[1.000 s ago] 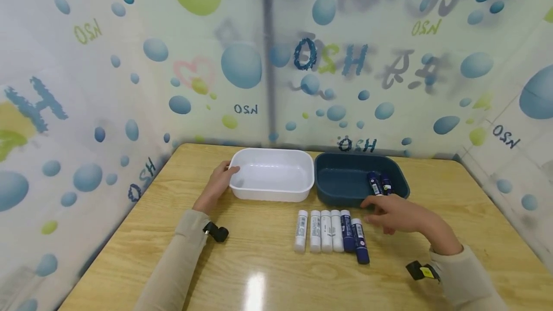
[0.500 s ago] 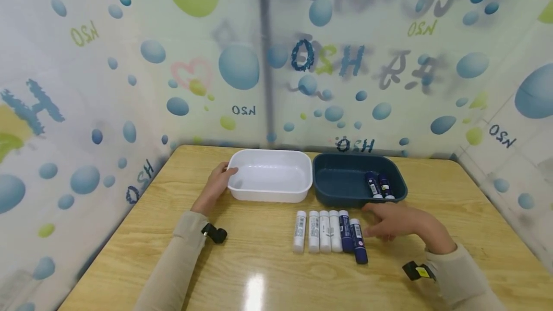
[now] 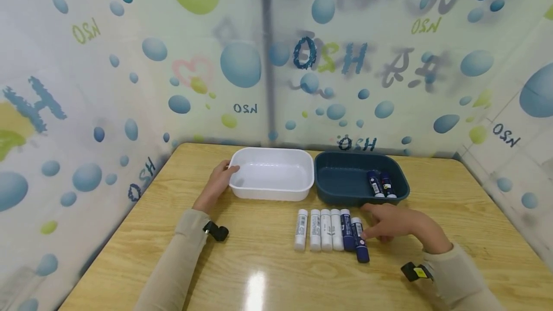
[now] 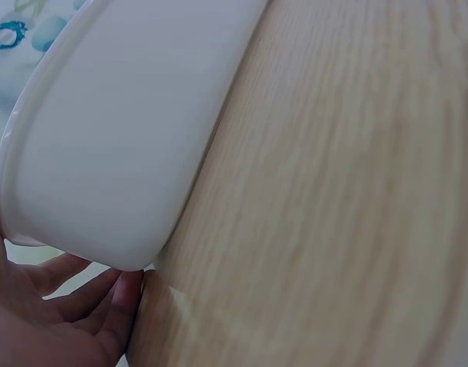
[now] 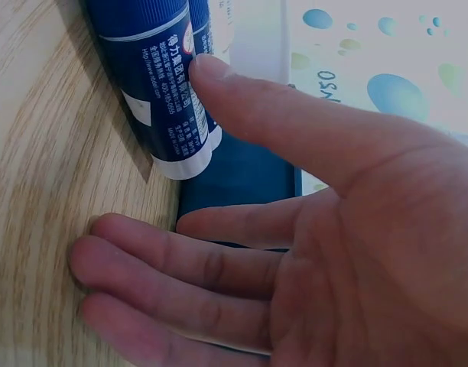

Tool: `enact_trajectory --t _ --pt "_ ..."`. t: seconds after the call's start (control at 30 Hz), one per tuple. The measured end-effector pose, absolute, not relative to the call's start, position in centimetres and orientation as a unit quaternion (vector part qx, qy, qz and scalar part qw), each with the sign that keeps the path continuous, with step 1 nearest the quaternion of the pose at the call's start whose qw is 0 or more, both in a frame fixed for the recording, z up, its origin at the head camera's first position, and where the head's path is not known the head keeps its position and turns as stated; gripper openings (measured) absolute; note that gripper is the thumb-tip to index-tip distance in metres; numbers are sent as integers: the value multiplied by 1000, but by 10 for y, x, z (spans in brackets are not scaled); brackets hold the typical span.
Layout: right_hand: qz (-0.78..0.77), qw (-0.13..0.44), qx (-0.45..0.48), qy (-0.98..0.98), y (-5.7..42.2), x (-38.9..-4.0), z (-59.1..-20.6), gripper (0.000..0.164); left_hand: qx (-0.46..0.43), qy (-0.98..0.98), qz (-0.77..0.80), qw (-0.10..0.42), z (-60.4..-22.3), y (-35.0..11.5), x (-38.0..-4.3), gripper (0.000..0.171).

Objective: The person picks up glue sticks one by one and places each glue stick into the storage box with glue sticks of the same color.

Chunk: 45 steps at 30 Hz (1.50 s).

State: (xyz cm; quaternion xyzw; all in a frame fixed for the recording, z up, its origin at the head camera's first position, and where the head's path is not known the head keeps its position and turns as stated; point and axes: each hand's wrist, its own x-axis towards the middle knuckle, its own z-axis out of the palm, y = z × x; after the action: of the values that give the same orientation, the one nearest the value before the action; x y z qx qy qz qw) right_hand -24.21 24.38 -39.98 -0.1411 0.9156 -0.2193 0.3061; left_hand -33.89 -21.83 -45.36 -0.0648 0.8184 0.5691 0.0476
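Seated or standing at a wood-grain table (image 3: 242,263), you pinch the left end of a white bin (image 3: 270,195) with your left hand (image 3: 218,180), thumb over the rim and fingers bent against the outer wall. The bin sits by the table's far edge, toward the far left corner, its right end just beside a dark blue bin (image 3: 339,181) that lies toward the far right corner.

Your right hand (image 3: 395,221) is spread in front of the dark blue bin, thumb well away from the four fingers, gripping nothing. Its thumb tip meets the outermost blue glue stick (image 3: 360,243) in the pictures; whether it presses on it, you cannot tell.

That stick lies on the table at the right end of a row, set a little closer to the near edge than a second blue stick (image 3: 347,231) and four white sticks (image 3: 326,230), the leftmost slightly apart. Two more blue sticks (image 3: 375,184) rest inside the dark blue bin at its right end. A bubble-patterned sheet (image 3: 242,66) backs the table's far edge.
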Motion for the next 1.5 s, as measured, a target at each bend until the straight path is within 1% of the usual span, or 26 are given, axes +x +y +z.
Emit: enact_trajectory --t 0.47,0.63,0.93,1.13,1.5 --pt "-239 304 -155 909 243 -245 -408 75 -72 818 568 55 -454 -219 -339 61" --pt "-238 306 -143 911 242 -243 -408 74 -63 819 568 52 -456 -219 -339 61" --pt "-236 300 -136 914 238 -239 -403 64 -66 819 568 50 -456 -219 -339 61" --pt "-232 299 -138 915 235 -238 -405 65 -65 820 566 49 -456 -219 -339 60" --pt "-213 295 -108 925 231 -233 -403 63 -72 819 567 57 -453 -217 -337 62"
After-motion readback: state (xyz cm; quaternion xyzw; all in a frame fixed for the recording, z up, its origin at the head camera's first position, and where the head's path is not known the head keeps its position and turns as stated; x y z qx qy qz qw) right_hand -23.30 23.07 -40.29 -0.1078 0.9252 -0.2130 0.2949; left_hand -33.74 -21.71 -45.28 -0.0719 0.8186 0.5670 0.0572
